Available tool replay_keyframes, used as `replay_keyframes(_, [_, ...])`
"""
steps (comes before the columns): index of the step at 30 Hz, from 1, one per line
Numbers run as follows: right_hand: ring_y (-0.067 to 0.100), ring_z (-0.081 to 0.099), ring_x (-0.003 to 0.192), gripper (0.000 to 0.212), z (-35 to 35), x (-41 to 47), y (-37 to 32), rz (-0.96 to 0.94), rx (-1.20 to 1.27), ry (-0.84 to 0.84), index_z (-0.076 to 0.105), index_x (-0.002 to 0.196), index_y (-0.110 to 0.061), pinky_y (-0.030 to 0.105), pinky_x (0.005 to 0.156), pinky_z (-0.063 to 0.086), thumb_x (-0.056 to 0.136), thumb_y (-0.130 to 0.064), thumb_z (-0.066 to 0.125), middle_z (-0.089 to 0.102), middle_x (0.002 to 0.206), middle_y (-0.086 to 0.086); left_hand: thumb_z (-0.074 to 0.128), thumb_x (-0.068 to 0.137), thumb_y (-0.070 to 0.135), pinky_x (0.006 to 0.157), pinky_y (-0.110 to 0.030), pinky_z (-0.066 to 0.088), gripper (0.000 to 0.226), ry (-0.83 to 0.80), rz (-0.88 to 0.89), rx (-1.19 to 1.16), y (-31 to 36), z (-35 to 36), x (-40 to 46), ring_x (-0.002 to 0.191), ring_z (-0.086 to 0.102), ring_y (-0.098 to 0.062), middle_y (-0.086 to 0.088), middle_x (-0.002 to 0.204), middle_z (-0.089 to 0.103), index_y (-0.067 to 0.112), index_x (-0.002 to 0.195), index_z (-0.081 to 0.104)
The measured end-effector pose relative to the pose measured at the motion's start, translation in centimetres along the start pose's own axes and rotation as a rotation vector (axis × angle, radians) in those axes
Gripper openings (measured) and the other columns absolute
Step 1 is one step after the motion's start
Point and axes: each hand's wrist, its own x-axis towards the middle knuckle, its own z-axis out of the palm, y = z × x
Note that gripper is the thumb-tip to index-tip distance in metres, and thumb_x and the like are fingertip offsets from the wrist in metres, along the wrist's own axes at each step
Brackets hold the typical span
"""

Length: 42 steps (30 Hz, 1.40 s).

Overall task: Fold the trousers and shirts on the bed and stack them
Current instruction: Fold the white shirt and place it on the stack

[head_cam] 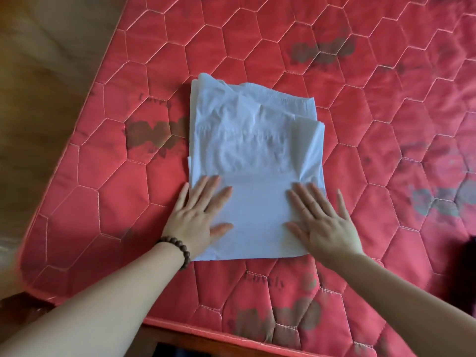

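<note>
A white garment (253,150) lies folded into a rough rectangle in the middle of the red quilted mattress (386,124). Its far end shows several layered edges and creases. My left hand (198,217), with a brown bead bracelet on the wrist, lies flat with straight fingers on the garment's near left corner, partly over the mattress. My right hand (324,220) presses flat with spread fingers on the near right corner. Neither hand holds anything.
The mattress's left edge (77,140) runs diagonally beside a tan floor (38,86). Its near edge sits on a dark wooden frame (180,341). A dark object (467,274) peeks in at the right edge. Grey printed patches mark the mattress cover.
</note>
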Motion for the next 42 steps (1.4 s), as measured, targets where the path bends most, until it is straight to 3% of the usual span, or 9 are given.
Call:
replay_keyframes(4, [0.019,0.01,0.148,0.055,-1.9,0.3,4.1,-0.031,0.046,0.074,0.014,0.152,-0.03,0.049,0.118,0.006,0.1,-0.04,0.028,0.013,0.16,-0.001,0.029,0.093,0.029,0.117,-0.054,0.014,0.056,0.072,0.038,-0.018,-2.5,-1.6,0.3,0.146,0.021,-0.024,-0.003,0.156,0.031,0.022,0.149,0.027])
replay_keyframes(8, [0.027,0.019,0.145,0.091,-2.9,1.3,7.0,-0.053,-0.019,0.114,0.022,0.15,-0.025,0.059,0.114,0.019,0.076,-0.001,0.069,0.018,0.158,0.002,0.034,0.073,-0.013,0.119,-0.05,0.008,0.085,0.089,-0.06,0.031,-5.6,-2.8,0.6,0.147,0.013,-0.025,-0.005,0.157,0.026,0.023,0.15,0.024])
replay_keyframes(14, [0.033,0.026,0.142,0.089,-3.6,2.9,4.8,-0.388,-0.063,0.03,0.042,0.144,-0.024,0.058,0.113,0.018,0.062,0.003,0.067,0.033,0.153,0.002,0.021,0.072,-0.014,0.118,-0.05,0.015,0.086,0.033,0.287,0.093,-4.6,-2.8,2.0,0.145,0.013,-0.029,0.002,0.155,0.027,0.025,0.148,0.03])
replay_keyframes(18, [0.019,0.037,0.138,0.063,-5.0,1.5,4.2,-0.3,0.439,-0.097,0.059,0.131,-0.017,0.036,0.117,0.023,0.076,0.013,0.056,0.051,0.14,0.0,0.034,0.082,-0.018,0.12,-0.031,-0.008,0.084,-0.16,0.369,-0.17,-5.6,-3.9,1.7,0.147,-0.006,-0.014,0.014,0.155,0.012,0.035,0.147,0.024])
replay_keyframes(22, [0.014,0.061,0.078,0.023,-6.2,1.7,4.5,0.174,0.856,-0.197,0.068,0.084,-0.019,0.01,0.066,0.045,0.086,0.002,0.059,0.068,0.08,-0.006,0.057,0.094,0.009,0.097,-0.017,0.045,0.028,-0.26,-0.209,-0.949,-5.4,-6.3,2.6,0.123,0.055,-0.017,-0.008,0.13,0.061,0.009,0.12,0.067])
replay_keyframes(27, [0.016,0.059,0.071,0.021,-4.3,3.7,2.3,0.622,1.383,-0.019,0.067,0.085,-0.009,0.031,0.065,0.045,0.092,-0.028,0.061,0.066,0.079,0.002,0.067,0.088,0.023,0.069,-0.031,0.05,0.021,-0.018,-0.582,-1.239,-2.9,-6.3,4.6,0.075,0.065,-0.017,-0.007,0.083,0.073,0.003,0.085,0.07])
replay_keyframes(31, [-0.004,0.053,0.051,0.018,-3.0,4.3,0.6,0.73,1.17,0.141,0.064,0.075,-0.019,0.021,0.051,0.041,0.088,-0.032,0.064,0.062,0.061,-0.014,0.063,0.09,0.021,0.045,-0.016,0.031,0.033,0.164,-0.735,-1.145,-1.4,-4.7,4.8,0.049,0.04,-0.003,0.005,0.055,0.046,0.01,0.061,0.053])
replay_keyframes(36, [-0.001,0.041,0.049,0.029,-2.6,3.9,-0.6,0.755,1.154,0.378,0.05,0.066,-0.02,0.012,0.045,0.033,0.093,-0.026,0.055,0.048,0.053,-0.016,0.06,0.092,0.024,0.044,-0.021,0.022,0.049,0.366,-0.639,-1.074,-1.2,-4.9,5.7,0.047,0.024,-0.01,0.007,0.053,0.024,0.017,0.058,0.025])
replay_keyframes(42, [0.017,0.039,0.061,0.031,-2.5,5.3,-1.7,0.887,1.007,0.4,0.046,0.074,-0.009,0.029,0.051,0.032,0.093,-0.031,0.054,0.046,0.061,-0.004,0.052,0.096,0.029,0.056,-0.033,0.021,0.036,0.37,-0.794,-0.783,0.0,-4.0,6.6,0.063,0.047,-0.034,-0.007,0.059,0.049,0.01,0.068,0.039])
